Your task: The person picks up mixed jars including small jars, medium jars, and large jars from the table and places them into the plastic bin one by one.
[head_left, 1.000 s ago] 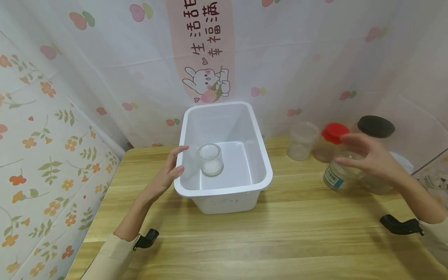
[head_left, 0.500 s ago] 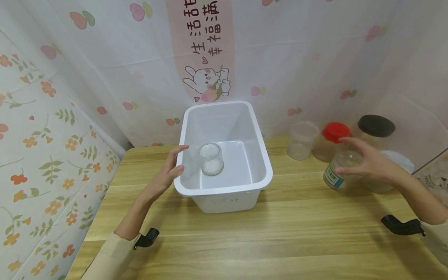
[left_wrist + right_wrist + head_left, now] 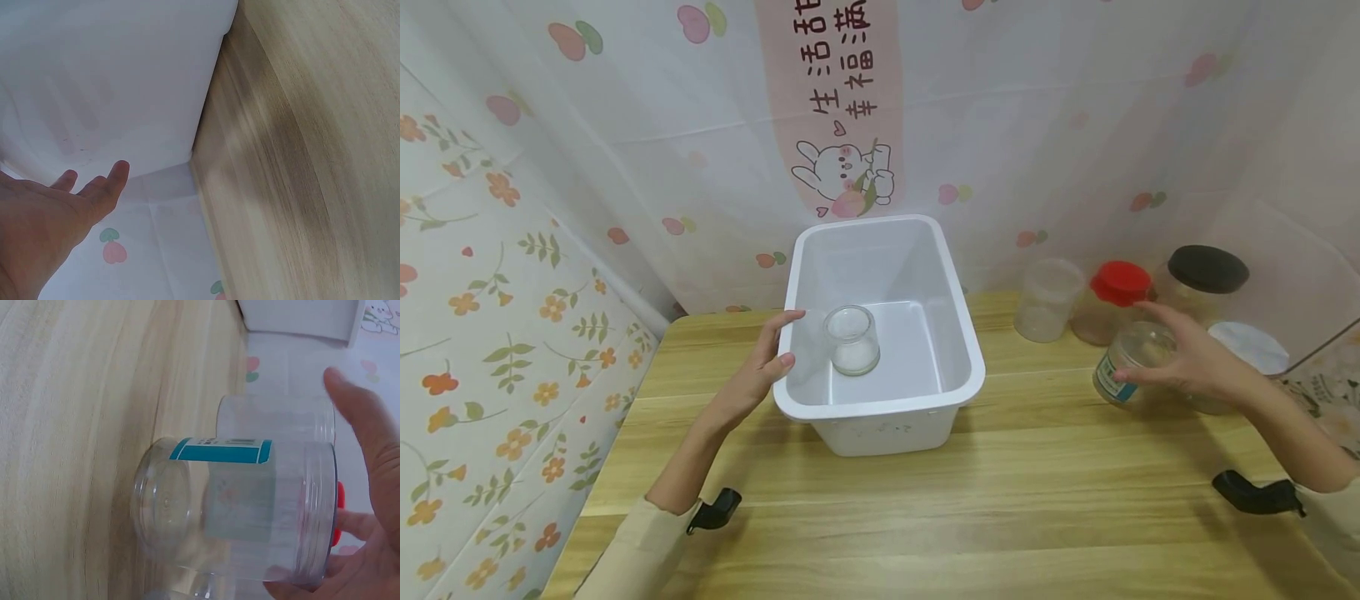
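Observation:
In the head view my left hand is at the left rim of a white plastic basin, its fingertips and thumb over the edge. The left wrist view shows relaxed fingers beside the basin's outer wall. A small clear glass jar stands upright inside. To the right, my right hand is spread around the top of a clear jar with a teal-and-white label. Its thumb is apart from the jar in the right wrist view; the other fingers are at the rim's far side.
Behind the labelled jar stand a clear cup-shaped container, a red-lidded jar and a black-lidded jar. A white-lidded jar is right of it, partly behind my hand. A printed curtain hangs behind the wooden table.
My right hand has come down around the labelled jar, its thumb lower in front of the label. The left hand and basin have stayed put.

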